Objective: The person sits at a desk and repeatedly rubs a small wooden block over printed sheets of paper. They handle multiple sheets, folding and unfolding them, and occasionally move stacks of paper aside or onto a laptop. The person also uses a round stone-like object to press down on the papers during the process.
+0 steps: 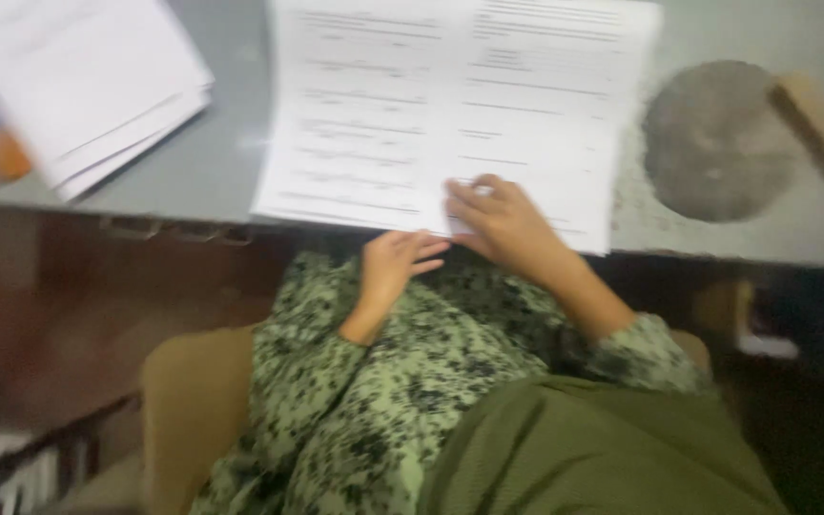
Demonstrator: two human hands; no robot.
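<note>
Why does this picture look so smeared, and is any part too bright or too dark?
Head view: motion blur smears everything, so the print on the open paper sheets is unreadable; the right hand on them and the left hand look soft; pale glare washes the white stack; under the grey table it falls into dark shadow.

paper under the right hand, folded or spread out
Spread out: the paper lies flat on the desk, two printed pages side by side, with the right hand resting on its lower edge.

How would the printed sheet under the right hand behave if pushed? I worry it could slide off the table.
The printed sheet looks thin and floppy, likely light. Its near edge overhangs the grey table, so a push could slide it off. The right hand pressing on it probably pins it.
</note>
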